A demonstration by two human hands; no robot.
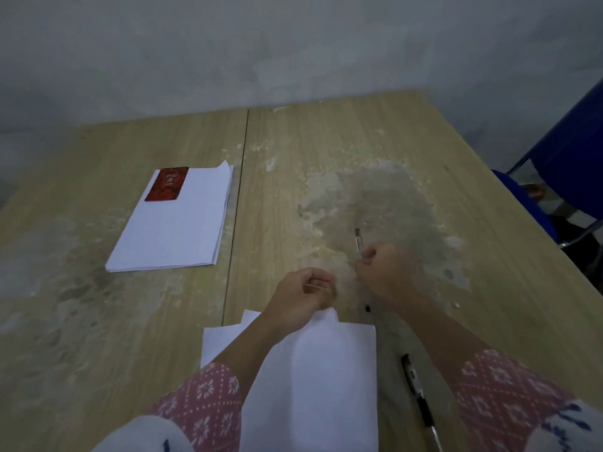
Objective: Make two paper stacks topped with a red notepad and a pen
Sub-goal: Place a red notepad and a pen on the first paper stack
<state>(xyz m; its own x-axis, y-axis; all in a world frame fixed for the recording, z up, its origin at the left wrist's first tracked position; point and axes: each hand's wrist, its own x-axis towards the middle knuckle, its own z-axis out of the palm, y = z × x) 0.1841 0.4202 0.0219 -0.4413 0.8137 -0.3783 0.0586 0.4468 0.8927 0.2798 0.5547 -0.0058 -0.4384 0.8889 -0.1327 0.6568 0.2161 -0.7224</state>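
A stack of white paper [173,223] lies on the left table with a red notepad [167,184] on its far left corner. A second paper stack [313,380] lies near me under my forearms. My right hand [385,272] is closed around a pen [359,241] whose end sticks out beyond the fist. My left hand [303,298] is curled with a thin stick-like thing between its fingers; what it is stays unclear. Another black pen [419,398] lies on the table to the right of the near stack.
Two wooden tables [326,151] meet at a seam running down the middle; their tops carry pale stains. A blue chair [561,177] stands at the right edge. A grey wall runs behind the tables.
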